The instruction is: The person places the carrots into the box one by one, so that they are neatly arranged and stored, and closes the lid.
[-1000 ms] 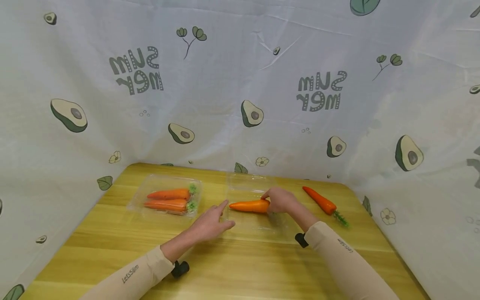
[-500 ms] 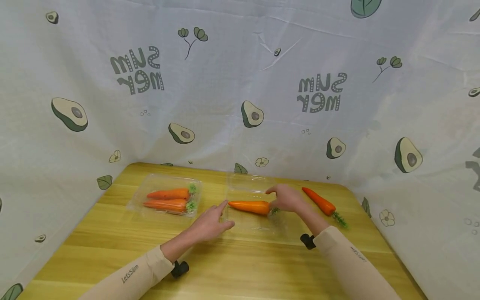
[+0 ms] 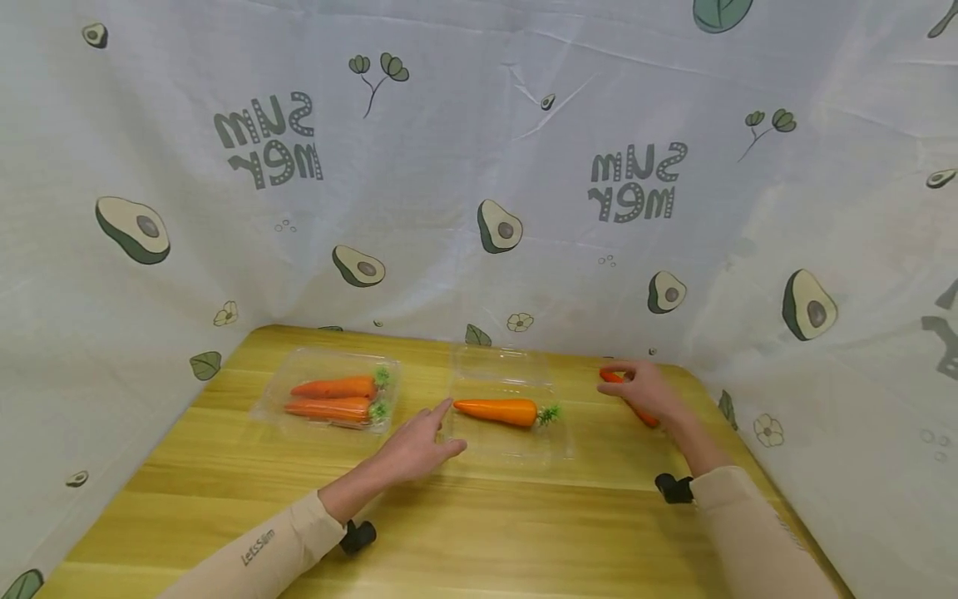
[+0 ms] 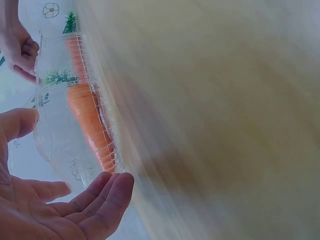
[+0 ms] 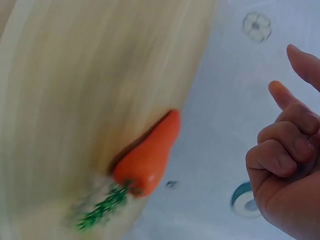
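An orange carrot with a green leafy tuft lies in a clear plastic clamshell box, its lid folded back. At the box's left side is my left hand, with the index fingertip right by the carrot's tip and the thumb at the near corner. In the left wrist view, that hand's fingers are spread along the box wall. My right hand hovers over a redder carrot, partly hiding it in the head view. Thumb and index finger stand apart there, with nothing between them.
To the left sits another clear box with two carrots inside. The wooden table ends at the back against a white curtain printed with avocados. The table's right edge runs past the right arm.
My right hand has let go of the orange carrot in the box and moved right, over the redder carrot. The left hand stays at the box.
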### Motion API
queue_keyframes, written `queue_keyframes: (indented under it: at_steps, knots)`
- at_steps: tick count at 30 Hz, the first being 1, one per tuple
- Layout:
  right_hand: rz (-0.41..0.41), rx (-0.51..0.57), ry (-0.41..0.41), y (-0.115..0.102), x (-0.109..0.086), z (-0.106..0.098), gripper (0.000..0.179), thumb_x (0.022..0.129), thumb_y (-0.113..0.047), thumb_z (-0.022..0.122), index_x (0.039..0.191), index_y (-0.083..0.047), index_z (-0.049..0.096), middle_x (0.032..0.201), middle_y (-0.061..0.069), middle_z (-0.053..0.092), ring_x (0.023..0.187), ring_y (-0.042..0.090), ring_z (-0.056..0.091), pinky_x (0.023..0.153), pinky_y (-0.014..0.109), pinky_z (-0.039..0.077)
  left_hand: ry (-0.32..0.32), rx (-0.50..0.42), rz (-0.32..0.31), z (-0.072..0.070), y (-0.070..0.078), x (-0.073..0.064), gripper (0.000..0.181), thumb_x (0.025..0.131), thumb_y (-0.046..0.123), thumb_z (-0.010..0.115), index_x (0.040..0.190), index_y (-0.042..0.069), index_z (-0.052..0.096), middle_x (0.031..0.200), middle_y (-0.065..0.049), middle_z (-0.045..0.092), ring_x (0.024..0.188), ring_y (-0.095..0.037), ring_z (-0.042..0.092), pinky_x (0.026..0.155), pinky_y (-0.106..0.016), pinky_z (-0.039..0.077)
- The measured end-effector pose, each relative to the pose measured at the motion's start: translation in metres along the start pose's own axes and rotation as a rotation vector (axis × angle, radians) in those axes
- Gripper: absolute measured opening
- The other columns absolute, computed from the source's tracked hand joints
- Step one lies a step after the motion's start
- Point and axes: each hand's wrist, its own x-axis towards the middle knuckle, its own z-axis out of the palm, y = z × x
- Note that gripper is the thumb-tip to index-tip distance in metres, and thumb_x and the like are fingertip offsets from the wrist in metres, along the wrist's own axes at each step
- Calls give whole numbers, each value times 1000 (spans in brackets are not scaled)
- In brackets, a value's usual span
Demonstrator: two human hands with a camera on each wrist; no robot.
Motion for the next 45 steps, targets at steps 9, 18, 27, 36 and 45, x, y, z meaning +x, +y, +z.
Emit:
queue_keyframes:
  at_steps: [9,18,27,36,45]
  knots:
    - [93,94,51,44,-11,-13,64,99,-36,65,145,5,49,147,34,40,114,39,48,84,40,46,-1,-4,-9,-1,0,-2,80,97,42,65,161,13,27,141,-20,55,129,-36,54,101,-57,46]
    - [215,81,74,74,-12,-20,70,98,-39,64,147,7,45,153,38,30,132,53,38,105,63,39,-1,-8,-10,-1,0,-2,80,97,43,65,160,12,28,140,-19,58,138,-39,46,106,-61,41]
    - [305,37,51,98,-12,-20,76,96,-44,65,147,8,44,154,40,25,134,58,34,109,65,34,6,0,-9,0,0,-1,80,96,43,66,160,12,28,139,-19,58,131,-36,53,103,-58,44]
    - [335,46,64,112,-15,-15,77,95,-45,66,146,9,45,154,40,27,135,58,32,108,64,35,5,10,-9,1,0,0,80,97,43,66,160,12,28,140,-19,58,137,-38,48,106,-59,41]
    - [342,25,93,115,-15,-12,76,92,-43,70,141,12,50,148,41,34,128,56,42,100,58,45,7,8,-17,1,1,-1,79,97,43,65,160,13,29,141,-20,57,143,-41,40,109,-62,38]
